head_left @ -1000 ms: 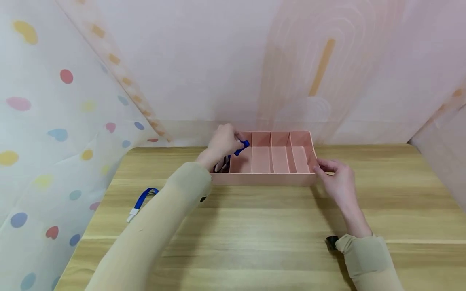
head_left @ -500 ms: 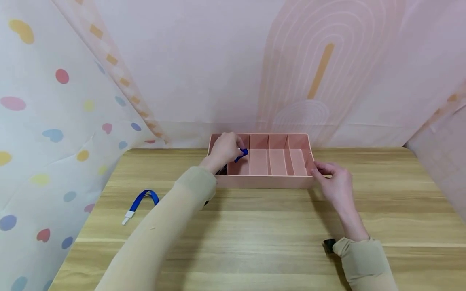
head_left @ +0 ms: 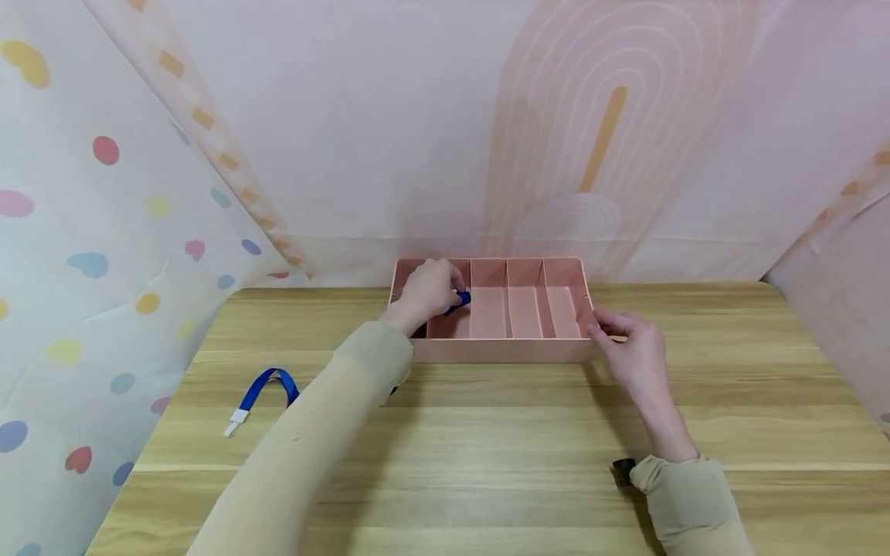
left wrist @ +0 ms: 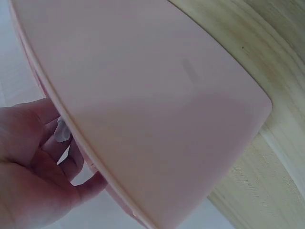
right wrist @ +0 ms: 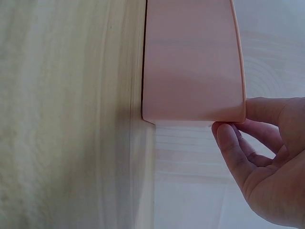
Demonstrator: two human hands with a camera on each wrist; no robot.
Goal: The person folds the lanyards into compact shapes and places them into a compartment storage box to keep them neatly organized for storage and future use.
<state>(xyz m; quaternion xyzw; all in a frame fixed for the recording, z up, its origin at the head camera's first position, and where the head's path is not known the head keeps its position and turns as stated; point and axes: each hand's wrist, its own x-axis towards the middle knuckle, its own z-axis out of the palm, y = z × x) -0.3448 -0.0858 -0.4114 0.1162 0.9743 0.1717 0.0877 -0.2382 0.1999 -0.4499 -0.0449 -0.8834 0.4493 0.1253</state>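
Observation:
A pink divided organizer tray [head_left: 501, 350] stands against the back wall. My left hand [head_left: 429, 289] reaches over its left part and pinches a blue strap [head_left: 457, 301] low inside the second compartment from the left. A whitish plastic piece [left wrist: 62, 130] shows between those fingers in the left wrist view, where the tray's wall hides the strap. At the tray's right end, my right hand [head_left: 631, 344] grips the front corner with thumb and fingers. A dark item [head_left: 420, 330] lies in the leftmost compartment, mostly covered by the left hand.
On the wooden table [head_left: 487, 463], left of the left forearm, lies a blue lanyard [head_left: 259, 386] with a white clip. The sleeve partly covers it. A patterned cloth wall [head_left: 348, 154] rises right behind the tray, and a dotted one [head_left: 104, 324] borders the left side.
My left hand has lowered with the blue strap into the second compartment. The right hand keeps its hold on the tray's corner. The whole view has shifted slightly.

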